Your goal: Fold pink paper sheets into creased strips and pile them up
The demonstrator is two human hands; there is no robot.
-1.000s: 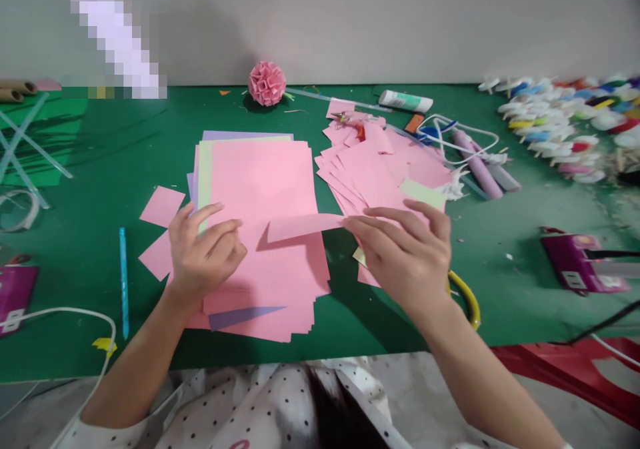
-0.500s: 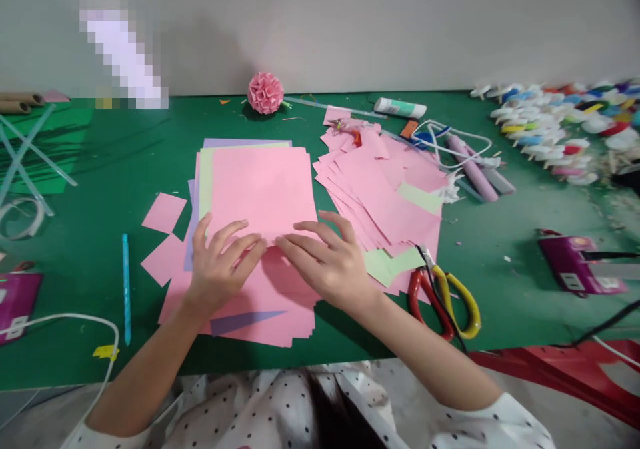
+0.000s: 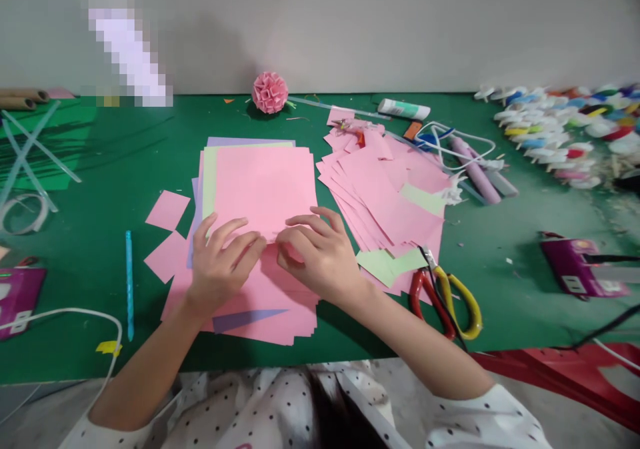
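Observation:
A pink paper sheet (image 3: 265, 185) lies on a stack of coloured sheets, its near edge slightly raised. My left hand (image 3: 220, 265) holds that edge near its middle, thumb and forefinger together, other fingers bent over the sheet. Close beside it, my right hand (image 3: 323, 255) pinches the same edge, with the forefinger curled to the thumb and the other fingers raised. Whatever lies between the fingertips is hidden. Under the sheet show a green sheet (image 3: 209, 179) and a purple sheet (image 3: 240, 141). More pink sheets (image 3: 260, 302) extend beneath my wrists, with a purple strip (image 3: 250, 320) on them.
Two small pink squares (image 3: 167, 210) and a blue pen (image 3: 130, 285) lie left. To the right are pink paper pieces (image 3: 385, 195), scissors (image 3: 465, 302) and a glue stick (image 3: 404, 109). A pink paper ball (image 3: 270, 93) stands by the wall. Purple boxes (image 3: 580, 267) flank the workspace.
My right hand's forefinger has curled from stretched along the paper edge into a pinch with the thumb. My left hand keeps its place on the edge. The whole view has shifted slightly.

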